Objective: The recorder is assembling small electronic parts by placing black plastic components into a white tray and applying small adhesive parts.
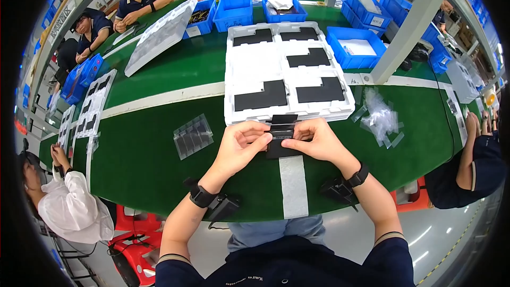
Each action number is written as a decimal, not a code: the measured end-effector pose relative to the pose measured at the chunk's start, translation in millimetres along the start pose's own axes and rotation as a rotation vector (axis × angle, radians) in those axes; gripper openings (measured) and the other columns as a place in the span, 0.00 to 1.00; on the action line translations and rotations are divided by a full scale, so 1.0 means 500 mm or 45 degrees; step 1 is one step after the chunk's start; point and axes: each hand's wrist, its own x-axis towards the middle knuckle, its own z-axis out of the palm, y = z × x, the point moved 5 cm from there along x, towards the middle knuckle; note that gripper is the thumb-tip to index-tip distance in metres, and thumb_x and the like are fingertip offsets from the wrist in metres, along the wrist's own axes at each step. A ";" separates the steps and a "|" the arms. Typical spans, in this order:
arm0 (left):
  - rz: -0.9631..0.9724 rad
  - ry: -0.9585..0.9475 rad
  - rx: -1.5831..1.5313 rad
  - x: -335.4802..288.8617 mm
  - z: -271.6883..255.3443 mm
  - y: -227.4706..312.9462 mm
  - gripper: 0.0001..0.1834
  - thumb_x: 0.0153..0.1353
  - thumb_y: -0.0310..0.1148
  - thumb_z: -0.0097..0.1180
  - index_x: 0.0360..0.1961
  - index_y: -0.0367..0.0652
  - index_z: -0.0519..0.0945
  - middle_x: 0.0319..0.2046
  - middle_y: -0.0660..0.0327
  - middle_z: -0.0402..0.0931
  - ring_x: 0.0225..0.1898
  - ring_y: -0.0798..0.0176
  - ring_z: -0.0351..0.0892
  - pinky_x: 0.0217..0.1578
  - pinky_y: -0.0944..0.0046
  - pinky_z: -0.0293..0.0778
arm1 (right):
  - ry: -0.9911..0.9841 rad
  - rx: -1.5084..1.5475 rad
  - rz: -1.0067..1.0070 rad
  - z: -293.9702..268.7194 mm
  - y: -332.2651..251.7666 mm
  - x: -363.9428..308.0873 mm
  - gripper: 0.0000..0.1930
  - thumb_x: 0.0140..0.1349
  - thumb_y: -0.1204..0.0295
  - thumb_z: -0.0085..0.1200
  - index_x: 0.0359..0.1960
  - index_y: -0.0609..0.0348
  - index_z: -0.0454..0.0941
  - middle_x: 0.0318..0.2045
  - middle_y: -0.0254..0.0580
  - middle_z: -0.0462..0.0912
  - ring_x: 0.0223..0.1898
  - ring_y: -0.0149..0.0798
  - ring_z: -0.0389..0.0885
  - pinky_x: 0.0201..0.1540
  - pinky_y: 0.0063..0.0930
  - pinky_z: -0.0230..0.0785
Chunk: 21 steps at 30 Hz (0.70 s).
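Black flat part (280,137) pinched between both hands, just above the worktop (159,154). Left hand (241,146) grips its left edge, right hand (313,141) its right; fingertips meet at a small strip on top. White tray (289,69) just beyond the hands: five black pieces seated, several pockets bare. Judged mid-batch. Clear film scraps (380,117) lie right of the right hand, a clear sleeve (193,136) left of the left hand.

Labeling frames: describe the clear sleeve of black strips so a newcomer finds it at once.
On the green table, look left of the left hand. The clear sleeve lies flat there alone, dark strips side by side inside, unlike the loose film pile on the right.
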 end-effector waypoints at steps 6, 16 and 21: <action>0.202 0.131 0.182 -0.001 -0.008 0.000 0.04 0.53 0.21 0.56 0.31 0.33 0.76 0.33 0.59 0.77 0.34 0.69 0.77 0.39 0.71 0.73 | 0.114 -0.190 -0.010 -0.001 -0.004 -0.001 0.12 0.48 0.71 0.62 0.18 0.67 0.76 0.14 0.38 0.76 0.18 0.23 0.73 0.22 0.17 0.66; 0.490 0.235 0.236 -0.023 0.020 0.028 0.06 0.50 0.17 0.57 0.31 0.32 0.79 0.37 0.55 0.75 0.37 0.67 0.76 0.39 0.70 0.74 | 0.187 0.026 -0.027 0.011 0.019 -0.009 0.11 0.49 0.70 0.62 0.18 0.66 0.76 0.15 0.36 0.76 0.19 0.22 0.72 0.24 0.17 0.66; 0.096 -0.084 -0.039 -0.010 -0.016 0.007 0.05 0.54 0.25 0.57 0.30 0.33 0.78 0.28 0.59 0.78 0.28 0.71 0.76 0.30 0.74 0.74 | -0.085 0.241 0.020 0.030 0.003 -0.013 0.14 0.50 0.71 0.62 0.14 0.64 0.71 0.13 0.27 0.71 0.18 0.17 0.66 0.20 0.14 0.58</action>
